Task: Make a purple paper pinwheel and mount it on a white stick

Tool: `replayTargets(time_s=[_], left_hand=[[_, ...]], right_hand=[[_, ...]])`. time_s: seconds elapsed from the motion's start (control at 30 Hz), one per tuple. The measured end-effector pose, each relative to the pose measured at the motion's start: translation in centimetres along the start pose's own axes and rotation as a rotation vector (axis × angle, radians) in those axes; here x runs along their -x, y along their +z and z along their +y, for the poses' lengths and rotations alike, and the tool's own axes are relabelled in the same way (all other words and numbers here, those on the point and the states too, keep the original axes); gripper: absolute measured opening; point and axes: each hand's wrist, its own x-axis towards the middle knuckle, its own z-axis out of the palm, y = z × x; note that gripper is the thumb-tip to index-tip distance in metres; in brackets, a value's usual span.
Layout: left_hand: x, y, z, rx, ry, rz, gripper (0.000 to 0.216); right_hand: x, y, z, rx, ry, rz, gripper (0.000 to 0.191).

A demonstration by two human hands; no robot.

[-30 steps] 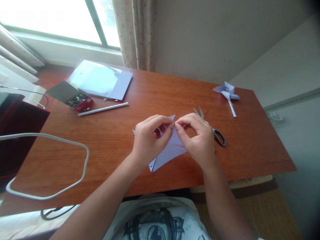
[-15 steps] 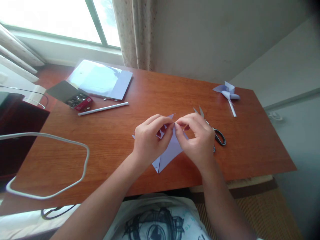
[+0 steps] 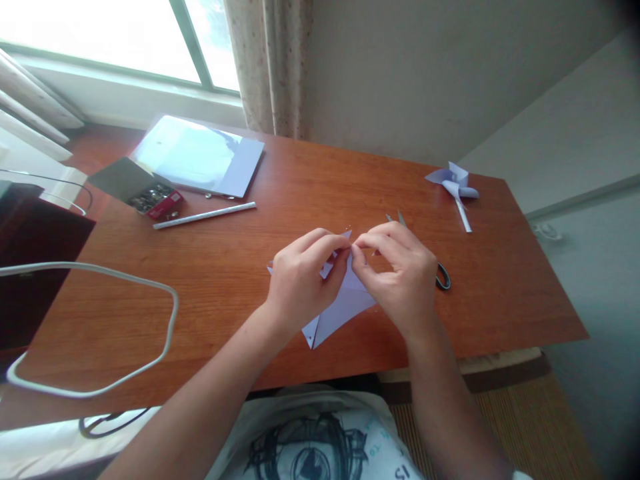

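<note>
Half covered the scissors (image 3: 449, 279) right of the frame's centre by shifting the right hand (image 3: 403, 277) slightly rightward, yet kept the lilac paper (image 3: 344, 311) just below centre pinched in its fingertips and the left hand's (image 3: 303, 277), suggesting a small adjustment rather than release.

Your left hand (image 3: 306, 275) and right hand (image 3: 403, 277) sit side by side mid-frame over the paper (image 3: 345, 310) on the desk (image 3: 500, 287) — the scissors (image 3: 447, 272) lie partly behind your right hand. A pinwheel (image 3: 454, 183) lies upper right. Upper left, you have a box (image 3: 169, 205) — a rod (image 3: 205, 216) before it, a folder (image 3: 195, 157) behind.
</note>
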Motion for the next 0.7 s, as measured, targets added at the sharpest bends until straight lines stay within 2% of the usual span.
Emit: replayTargets(time_s=[0.1, 0.3, 0.4, 0.7], left_hand=[[-0.1, -0.1, 0.1, 0.025, -0.025, -0.002, 0.010], [-0.4, -0.2, 0.0, 0.166, -0.208, 0.060, 0.005], [-0.4, -0.2, -0.1, 0.210, -0.244, 0.068, 0.005], [-0.3, -0.2, 0.0, 0.195, -0.277, 0.095, 0.005]], right_hand=[[0.1, 0.1, -0.1, -0.012, 0.013, 0.023, 0.012], [0.5, 0.2, -0.3, -0.205, 0.142, 0.011, 0.008], [0.7, 0.3, -0.3, -0.225, 0.167, 0.004, 0.007], [1.4, 1.6, -0.5, -0.025, 0.031, 0.145, 0.012]])
